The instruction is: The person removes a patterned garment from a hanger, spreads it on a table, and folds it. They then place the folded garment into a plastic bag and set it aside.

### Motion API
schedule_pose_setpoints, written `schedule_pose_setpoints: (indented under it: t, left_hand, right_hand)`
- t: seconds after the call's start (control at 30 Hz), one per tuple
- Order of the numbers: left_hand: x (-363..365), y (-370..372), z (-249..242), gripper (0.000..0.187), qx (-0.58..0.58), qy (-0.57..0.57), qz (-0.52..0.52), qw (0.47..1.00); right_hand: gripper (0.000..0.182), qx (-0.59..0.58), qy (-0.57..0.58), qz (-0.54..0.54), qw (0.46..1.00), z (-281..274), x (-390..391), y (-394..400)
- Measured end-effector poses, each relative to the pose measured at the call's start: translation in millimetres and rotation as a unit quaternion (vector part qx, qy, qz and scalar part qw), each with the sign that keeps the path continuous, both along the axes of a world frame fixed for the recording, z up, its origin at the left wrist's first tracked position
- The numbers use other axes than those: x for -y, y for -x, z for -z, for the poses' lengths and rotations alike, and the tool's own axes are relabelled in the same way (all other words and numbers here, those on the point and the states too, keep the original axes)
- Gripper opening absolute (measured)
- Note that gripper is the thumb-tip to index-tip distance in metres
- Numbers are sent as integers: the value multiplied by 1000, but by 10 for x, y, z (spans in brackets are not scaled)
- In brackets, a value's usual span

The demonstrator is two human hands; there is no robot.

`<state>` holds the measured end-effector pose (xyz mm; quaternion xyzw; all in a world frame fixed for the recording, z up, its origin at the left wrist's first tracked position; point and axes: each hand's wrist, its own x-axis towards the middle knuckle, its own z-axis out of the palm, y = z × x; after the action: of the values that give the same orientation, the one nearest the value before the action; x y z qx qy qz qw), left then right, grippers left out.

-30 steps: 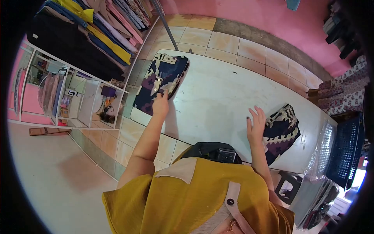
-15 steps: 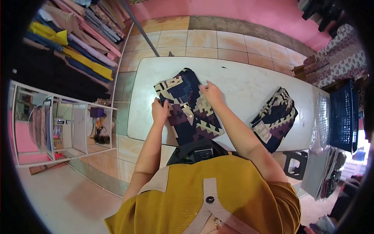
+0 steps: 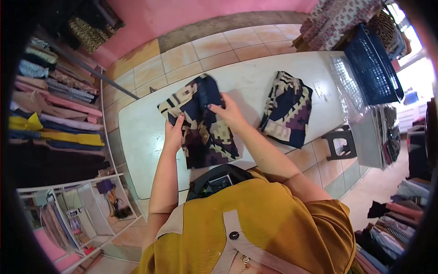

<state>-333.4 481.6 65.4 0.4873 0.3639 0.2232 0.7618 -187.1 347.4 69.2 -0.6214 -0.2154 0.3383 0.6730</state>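
A folded garment (image 3: 203, 98) in navy, purple and beige blocky print, with buttons on its front, is between my hands over the white table (image 3: 141, 150). My left hand (image 3: 174, 133) grips its left edge, thumb on top and fingers underneath. On its right edge my right hand (image 3: 229, 113) is closed the same way, its thumb lying over the cloth. The garment's upper part looks slightly raised, while its lower end hangs close to my waist. To the right lies a second folded garment (image 3: 289, 109) in the same print, touched by neither hand.
A dark blue plastic basket (image 3: 372, 68) and clear plastic packaging (image 3: 349, 86) sit at the table's right end. Below is a black stool (image 3: 341, 144). Clothes on a rack (image 3: 64, 118) line the left, above a white shelf unit (image 3: 91, 210). More clothes (image 3: 388, 233) are piled at lower right.
The view has turned to the right. Both hands have closed on the garment's side edges, and its top has lifted and bent a little. The second garment has stayed in place.
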Motion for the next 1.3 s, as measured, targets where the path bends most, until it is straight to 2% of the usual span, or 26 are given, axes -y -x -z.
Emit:
schedule_pose_setpoints:
  t: [0.07, 0.13, 0.27, 0.37, 0.5, 0.53, 0.6, 0.63, 0.67, 0.73, 0.8, 0.87, 0.9, 0.93, 1.0, 1.07, 1.1, 1.17, 1.2, 1.23, 1.27, 1.3]
  left_hand:
    - [254, -230, -306, 24, 77, -81, 61, 992]
    - [434, -415, -504, 25, 92, -132, 138, 977]
    - [859, -773, -1035, 29, 128, -134, 218, 958]
    - [1144, -1038, -1324, 30, 168, -44, 280, 944]
    - [1453, -1515, -1570, 31, 168, 1, 316, 934]
    - [1484, -1699, -1506, 31, 170, 0, 319, 932]
    - [1527, -2123, -1152, 34, 120, -22, 352, 928]
    - [1569, -2323, -965, 36, 115, -71, 361, 923]
    - [1584, -2491, -738, 38, 111, -119, 367, 916]
    - [1617, -2794, -171, 47, 47, -52, 386, 920]
    - [1684, -2958, 220, 48, -25, -74, 405, 911]
    - [1758, -3070, 277, 49, 17, -88, 383, 919]
    - [1772, -3131, 302, 51, 59, -98, 356, 927]
    - [1792, -3188, 260, 51, 53, -98, 355, 928]
    - [1783, -3253, 205, 55, 92, -169, 314, 930]
    - [1714, -3282, 471, 56, 39, -201, 308, 929]
    - [1707, -3280, 549, 56, -16, -256, 297, 920]
    - [1697, -3292, 674, 55, -101, -407, 253, 872]
    - [1770, -3266, 515, 55, -108, -405, 251, 873]
    - [1860, -3224, 353, 55, -85, -555, 210, 800]
    - [1937, -3190, 289, 56, -59, -690, 164, 703]
    - [1993, -3151, 312, 53, -75, -665, 239, 703]
  right_hand:
    - [44, -10, -82, 54, 995, -338, 386, -100]
    - [41, 34, -91, 109, 989, -576, 775, -196]
    - [40, 61, -139, 196, 969, -1071, 1400, -286]
    - [42, 82, -156, 250, 952, -1345, 1772, -382]
    - [44, 97, -133, 289, 943, -1586, 2153, -685]
    - [44, 98, -134, 292, 942, -1526, 2225, -824]
    - [44, 87, -61, 337, 936, -1223, 2345, -1128]
    - [44, 74, -54, 354, 931, -1061, 2371, -1248]
    - [44, 73, -54, 354, 931, -723, 2393, -1417]
    - [42, 70, 23, 366, 928, 91, 2477, -1828]
    - [41, 78, 45, 374, 923, 623, 2457, -1988]
    - [40, 85, 69, 379, 919, 717, 2457, -2098]
    - [41, 39, 43, 371, 927, 648, 2462, -2127]
    - [42, -9, 19, 362, 932, 586, 2466, -2145]
    - [44, -30, -6, 369, 929, 600, 2452, -2209]
    - [48, 28, 172, 350, 920, 728, 2483, -2258]
    - [48, 23, 175, 345, 922, 728, 2492, -2246]
    - [55, 220, 231, 357, 878, 690, 2490, -2244]
    - [55, 217, 232, 352, 881, 568, 2468, -2233]
    - [58, 315, 295, 323, 842, 389, 2438, -2190]
    - [61, 411, 351, 289, 790, 306, 2400, -2157]
    - [60, 404, 351, 247, 808, 378, 2355, -2120]
